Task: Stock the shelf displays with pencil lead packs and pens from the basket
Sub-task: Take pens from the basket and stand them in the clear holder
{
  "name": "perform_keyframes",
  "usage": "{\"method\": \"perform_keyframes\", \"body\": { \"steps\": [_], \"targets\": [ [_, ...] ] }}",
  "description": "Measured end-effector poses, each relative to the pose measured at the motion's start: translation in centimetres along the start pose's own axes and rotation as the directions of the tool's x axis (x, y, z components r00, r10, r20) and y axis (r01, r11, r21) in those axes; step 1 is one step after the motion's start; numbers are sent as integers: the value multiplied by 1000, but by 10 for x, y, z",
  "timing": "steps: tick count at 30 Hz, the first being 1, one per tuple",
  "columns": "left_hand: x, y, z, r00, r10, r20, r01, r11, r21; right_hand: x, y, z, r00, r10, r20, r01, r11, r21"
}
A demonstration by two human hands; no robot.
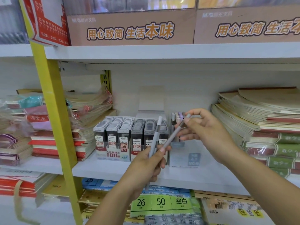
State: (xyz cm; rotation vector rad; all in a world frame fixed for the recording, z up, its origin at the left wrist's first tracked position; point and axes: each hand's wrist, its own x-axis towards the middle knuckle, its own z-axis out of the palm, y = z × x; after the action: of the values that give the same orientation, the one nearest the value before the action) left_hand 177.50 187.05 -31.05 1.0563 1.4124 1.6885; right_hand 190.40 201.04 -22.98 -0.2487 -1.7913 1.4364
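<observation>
A grey pen (155, 138) is gripped upright in the left hand (146, 168), whose fingers are curled round its lower barrel, the pale cap pointing to twelve o'clock. A second grey pen (174, 134) is pinched near its upper end between thumb and fingertips of the right hand (206, 127); it lies tilted, cap toward one o'clock, with its lower end at the left thumb (whether it is also held there cannot be told). Both pens are held in the air in front of the white shelf (100, 168), just apart and nearly crossing. Pencil lead packs (123, 135) are stood in tight rows in their display trays on the shelf, at ten o'clock from the left hand. A clear pen holder (176, 125) with pastel-capped pens is seen just behind the tilted pen, at nine o'clock from the right hand. Stacked notebooks (259, 114) are piled at three o'clock, and wrapped notebooks (84, 127) at nine. Brown cardboard boxes (129, 26) are set on the shelf above, at twelve o'clock.
</observation>
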Motion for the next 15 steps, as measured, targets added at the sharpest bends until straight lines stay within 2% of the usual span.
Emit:
{"method": "perform_keyframes", "body": {
  "steps": [3,5,7,10,15],
  "targets": [
    [3,-2,1,998,-7,-55,7,1000,4,9,-8,-13,974,-164,-158,164,986,-12],
    [5,-3,2,997,-4,-71,4,1000,5,18,-13,-24,940,-278,-198,252,957,-145],
    [7,-4,2,998,-3,-69,2,1000,-15,28,-11,-33,928,-333,-168,267,908,-322],
    [9,-6,1,998,-2,-64,1,1000,-15,39,0,-40,943,-320,-94,223,816,-533],
    [17,-11,-1,996,5,-90,-3,1000,27,48,20,-43,958,-285,24,222,689,-690]
  ]
}}
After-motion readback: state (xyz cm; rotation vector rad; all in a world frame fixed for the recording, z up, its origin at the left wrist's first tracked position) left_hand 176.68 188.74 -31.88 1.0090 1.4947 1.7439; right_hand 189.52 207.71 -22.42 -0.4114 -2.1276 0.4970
